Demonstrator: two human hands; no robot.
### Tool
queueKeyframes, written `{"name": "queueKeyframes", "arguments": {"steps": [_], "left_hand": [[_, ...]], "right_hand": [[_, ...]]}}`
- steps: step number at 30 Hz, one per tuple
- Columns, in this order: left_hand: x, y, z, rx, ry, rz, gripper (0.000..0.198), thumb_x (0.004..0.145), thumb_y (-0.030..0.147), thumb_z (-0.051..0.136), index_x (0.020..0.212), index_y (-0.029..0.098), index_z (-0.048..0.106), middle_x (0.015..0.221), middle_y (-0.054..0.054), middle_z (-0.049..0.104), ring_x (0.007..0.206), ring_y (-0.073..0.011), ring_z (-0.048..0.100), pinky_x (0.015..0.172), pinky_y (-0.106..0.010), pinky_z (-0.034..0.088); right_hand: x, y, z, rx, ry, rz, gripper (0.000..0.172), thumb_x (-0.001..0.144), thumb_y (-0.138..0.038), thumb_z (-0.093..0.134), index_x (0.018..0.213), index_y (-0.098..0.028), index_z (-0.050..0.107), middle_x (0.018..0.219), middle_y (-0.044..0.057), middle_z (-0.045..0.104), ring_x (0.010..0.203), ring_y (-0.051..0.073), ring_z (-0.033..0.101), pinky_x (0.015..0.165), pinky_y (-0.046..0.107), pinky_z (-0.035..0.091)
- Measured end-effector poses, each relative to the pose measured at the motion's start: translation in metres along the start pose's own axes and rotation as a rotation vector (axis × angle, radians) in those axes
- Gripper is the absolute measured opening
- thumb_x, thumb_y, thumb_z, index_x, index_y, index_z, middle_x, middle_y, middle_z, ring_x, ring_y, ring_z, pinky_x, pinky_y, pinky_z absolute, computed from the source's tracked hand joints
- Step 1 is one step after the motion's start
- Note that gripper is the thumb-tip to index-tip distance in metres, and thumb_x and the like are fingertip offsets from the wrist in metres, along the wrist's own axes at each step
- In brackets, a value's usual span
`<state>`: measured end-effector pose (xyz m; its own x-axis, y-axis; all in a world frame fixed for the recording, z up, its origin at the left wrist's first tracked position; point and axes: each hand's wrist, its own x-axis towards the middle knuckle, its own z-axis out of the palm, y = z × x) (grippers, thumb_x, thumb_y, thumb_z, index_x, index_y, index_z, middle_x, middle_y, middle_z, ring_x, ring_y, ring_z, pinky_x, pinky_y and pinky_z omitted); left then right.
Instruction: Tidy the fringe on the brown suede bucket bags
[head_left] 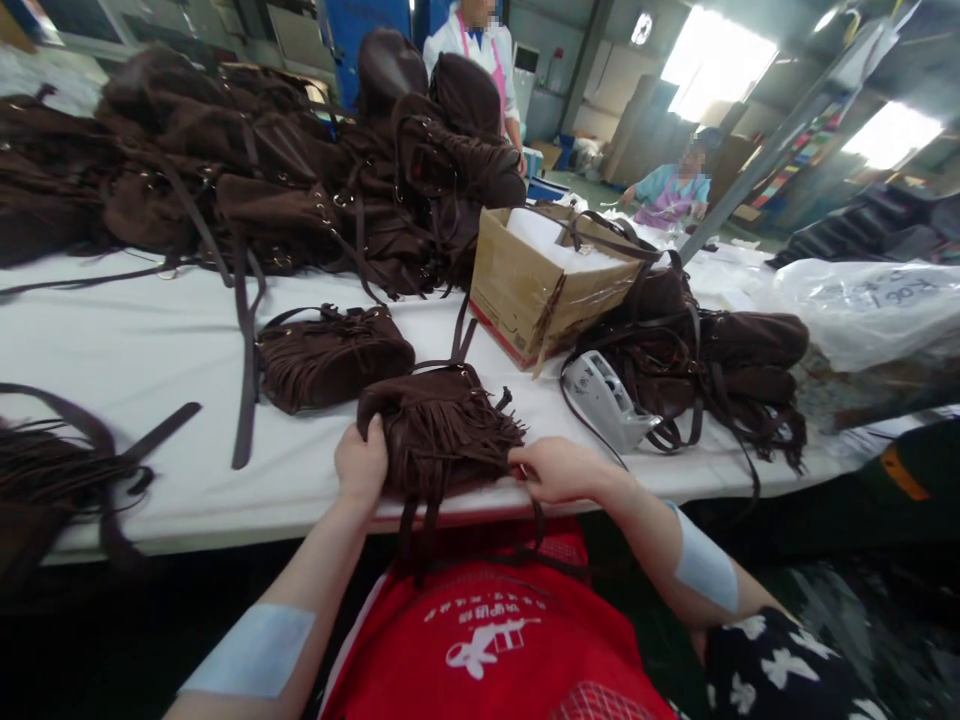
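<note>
A dark brown fringed bag [431, 430] lies at the front edge of the white-covered table [187, 375], its straps hanging over the edge. My left hand [363, 462] grips the bag's left end, the thumb on top and the other fingers hidden behind it. At the right end my right hand [551, 468] is closed, fingertips pinched at the fringe tips; exactly what sits between them is too small to make out. Just behind and to the left rests a second brown fringed bag [330, 355], touched by neither hand.
A large heap of brown bags [300, 190] fills the back left. A cardboard box [517, 290] stands behind my right hand, with a grey tape dispenser [604, 400] and more brown bags [705, 350] beside it. A clear plastic bag [877, 305] lies right. Two people stand beyond.
</note>
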<state>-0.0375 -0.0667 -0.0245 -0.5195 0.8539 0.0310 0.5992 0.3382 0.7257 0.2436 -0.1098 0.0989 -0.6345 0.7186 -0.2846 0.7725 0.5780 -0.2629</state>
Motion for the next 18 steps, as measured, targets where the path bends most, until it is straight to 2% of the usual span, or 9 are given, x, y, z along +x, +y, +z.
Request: {"name": "queueKeyframes", "arguments": {"steps": [3,6,9,11,12,14,15,16,18], "left_hand": [[0.001,0.0,0.002,0.007,-0.003,-0.001,0.05,0.087,0.053,0.034,0.089,0.014,0.065,0.083,-0.016,0.07,0.083,-0.0308,0.065,0.074,-0.038,0.048],[0.003,-0.001,0.001,-0.016,0.002,-0.029,0.049,0.086,0.052,0.035,0.09,0.014,0.066,0.084,-0.017,0.07,0.084,-0.0311,0.065,0.074,-0.038,0.049],[0.004,-0.001,0.0,-0.033,-0.001,-0.047,0.047,0.086,0.051,0.037,0.092,0.014,0.066,0.085,-0.016,0.071,0.084,-0.0311,0.066,0.073,-0.038,0.049],[0.004,0.0,0.001,-0.027,-0.006,-0.051,0.047,0.086,0.051,0.037,0.091,0.014,0.067,0.085,-0.017,0.071,0.085,-0.0315,0.066,0.074,-0.039,0.049],[0.003,0.001,0.001,-0.024,-0.01,-0.052,0.048,0.086,0.051,0.037,0.091,0.014,0.067,0.086,-0.017,0.071,0.086,-0.0316,0.066,0.074,-0.039,0.049],[0.003,0.003,0.001,-0.015,-0.019,-0.051,0.048,0.086,0.051,0.037,0.091,0.014,0.067,0.087,-0.017,0.071,0.086,-0.0317,0.066,0.075,-0.039,0.049],[0.002,0.003,0.001,-0.009,-0.023,-0.05,0.048,0.087,0.05,0.037,0.092,0.014,0.067,0.087,-0.017,0.071,0.086,-0.0317,0.066,0.075,-0.039,0.049],[0.003,0.003,0.0,-0.001,-0.026,-0.046,0.048,0.087,0.05,0.037,0.092,0.014,0.067,0.087,-0.017,0.071,0.086,-0.0316,0.066,0.075,-0.039,0.049],[0.003,0.002,-0.001,0.018,-0.027,-0.034,0.048,0.087,0.05,0.036,0.092,0.014,0.067,0.088,-0.018,0.071,0.087,-0.0315,0.066,0.076,-0.039,0.049]], "right_hand": [[-0.008,0.0,-0.023,0.112,0.104,-0.102,0.003,0.076,-0.021,0.061,0.074,-0.019,0.062,0.071,0.001,0.063,0.067,0.014,0.053,0.061,0.025,0.035],[-0.02,0.006,-0.034,0.388,0.197,-0.252,0.02,0.082,-0.029,0.062,0.066,-0.018,0.058,0.076,0.002,0.063,0.071,0.014,0.055,0.067,0.026,0.041],[-0.035,0.023,-0.043,0.658,0.507,-0.22,0.033,0.089,-0.034,0.055,0.06,-0.018,0.053,0.099,0.008,0.064,0.09,0.018,0.058,0.081,0.032,0.045],[-0.035,0.025,-0.045,0.675,0.658,-0.167,0.03,0.09,-0.034,0.055,0.063,-0.018,0.054,0.105,0.009,0.063,0.096,0.019,0.058,0.086,0.034,0.045],[-0.03,0.02,-0.043,0.639,0.67,-0.166,0.025,0.089,-0.032,0.056,0.068,-0.019,0.057,0.104,0.008,0.064,0.096,0.019,0.058,0.087,0.034,0.045],[-0.007,-0.003,-0.03,0.506,0.567,-0.228,0.01,0.086,-0.029,0.061,0.082,-0.02,0.062,0.104,0.007,0.064,0.099,0.019,0.058,0.09,0.033,0.045],[0.009,-0.019,-0.019,0.425,0.502,-0.286,0.01,0.083,-0.028,0.063,0.09,-0.02,0.063,0.106,0.006,0.065,0.101,0.019,0.058,0.093,0.033,0.045],[0.027,-0.035,-0.007,0.317,0.451,-0.315,0.019,0.081,-0.028,0.066,0.098,-0.02,0.063,0.11,0.007,0.064,0.107,0.02,0.056,0.096,0.033,0.043],[0.061,-0.063,0.019,0.089,0.38,-0.244,0.024,0.082,-0.022,0.061,0.105,-0.017,0.062,0.11,0.009,0.063,0.106,0.022,0.055,0.093,0.034,0.044]]}}
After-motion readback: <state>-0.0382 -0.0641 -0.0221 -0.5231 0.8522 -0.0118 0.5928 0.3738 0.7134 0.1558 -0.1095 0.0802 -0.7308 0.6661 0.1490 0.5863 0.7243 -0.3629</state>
